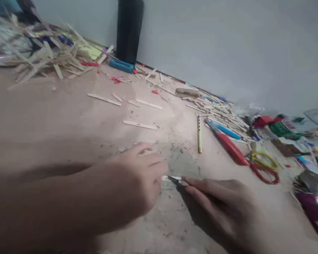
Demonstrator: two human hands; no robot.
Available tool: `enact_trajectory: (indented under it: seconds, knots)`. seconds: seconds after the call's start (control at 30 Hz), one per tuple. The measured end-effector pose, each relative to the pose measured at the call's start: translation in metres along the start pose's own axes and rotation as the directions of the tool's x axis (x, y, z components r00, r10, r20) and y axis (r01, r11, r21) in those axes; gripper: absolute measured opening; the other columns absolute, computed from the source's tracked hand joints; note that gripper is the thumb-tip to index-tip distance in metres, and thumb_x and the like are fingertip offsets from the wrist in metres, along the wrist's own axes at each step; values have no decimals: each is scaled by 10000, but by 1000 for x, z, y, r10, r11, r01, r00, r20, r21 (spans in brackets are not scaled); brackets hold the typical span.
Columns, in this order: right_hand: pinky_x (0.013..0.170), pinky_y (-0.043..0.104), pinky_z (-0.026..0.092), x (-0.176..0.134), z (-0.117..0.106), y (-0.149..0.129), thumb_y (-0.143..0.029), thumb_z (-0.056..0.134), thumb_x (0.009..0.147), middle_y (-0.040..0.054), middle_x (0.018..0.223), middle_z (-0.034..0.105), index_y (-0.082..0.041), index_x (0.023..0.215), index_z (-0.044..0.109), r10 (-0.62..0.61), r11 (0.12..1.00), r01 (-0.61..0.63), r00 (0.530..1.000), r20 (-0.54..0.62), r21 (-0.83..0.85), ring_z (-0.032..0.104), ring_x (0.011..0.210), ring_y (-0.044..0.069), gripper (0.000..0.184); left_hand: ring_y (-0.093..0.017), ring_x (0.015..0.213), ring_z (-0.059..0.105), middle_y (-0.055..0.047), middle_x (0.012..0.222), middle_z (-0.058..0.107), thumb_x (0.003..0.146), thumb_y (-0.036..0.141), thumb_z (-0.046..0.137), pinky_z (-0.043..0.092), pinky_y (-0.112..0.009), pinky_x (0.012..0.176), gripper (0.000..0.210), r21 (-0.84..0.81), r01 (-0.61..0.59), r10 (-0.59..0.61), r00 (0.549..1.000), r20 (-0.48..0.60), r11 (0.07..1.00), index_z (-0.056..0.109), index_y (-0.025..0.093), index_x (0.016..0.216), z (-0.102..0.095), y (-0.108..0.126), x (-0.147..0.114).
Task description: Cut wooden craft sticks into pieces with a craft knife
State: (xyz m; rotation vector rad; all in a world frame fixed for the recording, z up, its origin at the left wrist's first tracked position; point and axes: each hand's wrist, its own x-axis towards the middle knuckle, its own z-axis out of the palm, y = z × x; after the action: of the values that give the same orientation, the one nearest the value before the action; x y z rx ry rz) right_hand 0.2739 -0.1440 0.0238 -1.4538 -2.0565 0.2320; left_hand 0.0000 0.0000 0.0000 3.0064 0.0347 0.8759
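Observation:
In the head view, a pale wooden craft stick [164,178] lies low over the work surface [180,222]. My left hand [145,174] is closed on the stick's left part, fingers curled over it. My right hand [228,204] pinches a craft knife [175,180], whose dark blade points left and rests at the stick. Most of the knife's handle is hidden in the fingers. The stick's right end shows just behind the blade, close to my right fingertips. Dark crumbs and stains mark the surface around both hands.
Loose craft sticks [139,125] lie beyond my hands. Rightward are a pencil [199,135], a red-handled cutter [231,148], a blue pen-like tool [225,129] and scissors [265,176]. Stick piles [55,58] line the wall. A purple container [314,211] stands at the right edge.

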Motion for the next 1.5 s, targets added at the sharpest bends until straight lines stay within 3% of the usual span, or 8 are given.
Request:
enact_trajectory:
  seconds: [0.1,0.23,0.43,0.73,0.93,1.13,1.37,1.5]
  knots:
    - [459,296,399,-3,0,4,-224,658,1359,-81,724,719,-234,1249,842,-85,995,86,996,24,-45,614,479,86,215,-249,898,537,-28,934,608,896,65,890,630,-522,1015,184,6,-3,3,1000,-4,1000,809,213,821,0,1,1]
    - [471,325,402,-3,-3,0,-158,682,1331,-60,760,767,-184,1329,850,-144,980,153,987,78,-125,611,477,89,170,-266,910,567,-47,944,653,834,116,902,651,-549,1060,255,40,-11,8,997,79,999,717,261,736,-5,5,4]
    - [403,308,364,4,-10,-15,-359,582,1385,-68,592,698,-294,948,836,102,989,-89,990,100,-122,576,375,107,510,-281,897,569,-38,927,630,724,154,853,624,-580,1016,149,56,-24,17,992,123,998,783,269,787,-9,8,6]
    - [467,245,428,-7,-4,-2,-318,627,1377,-96,729,782,-313,1244,879,103,992,-108,991,91,57,661,476,91,285,-279,901,589,-32,954,661,645,158,789,622,-601,1045,192,-29,32,-27,989,144,999,698,285,756,-9,7,3]
    - [468,295,377,-10,-4,3,-260,659,1355,-90,706,673,-301,1246,860,35,997,-42,993,112,63,559,460,97,232,-277,907,612,-22,947,674,709,165,826,636,-618,1057,172,-30,27,-22,988,154,999,712,278,768,-9,7,4]
    - [480,316,548,-9,-10,5,-432,649,1365,2,807,884,-399,1458,969,148,984,-159,981,123,79,753,509,185,335,-253,868,604,-23,956,673,704,156,841,633,-555,968,177,-61,52,-44,992,118,997,787,251,844,-6,5,1]
    - [488,260,606,-9,-10,4,-515,667,1366,-67,742,862,-426,1420,1001,198,977,-205,975,100,64,743,473,159,350,-231,885,591,8,958,663,974,125,918,586,-526,1084,184,29,-16,15,1000,11,999,779,229,910,1,-5,-1]
    - [491,238,590,-7,-7,7,-494,677,1360,-63,729,845,-425,1388,1007,143,987,-148,986,80,61,703,450,135,339,-229,879,638,17,936,700,963,86,898,530,-502,1061,205,81,-44,36,995,97,996,772,240,915,-8,-10,1]
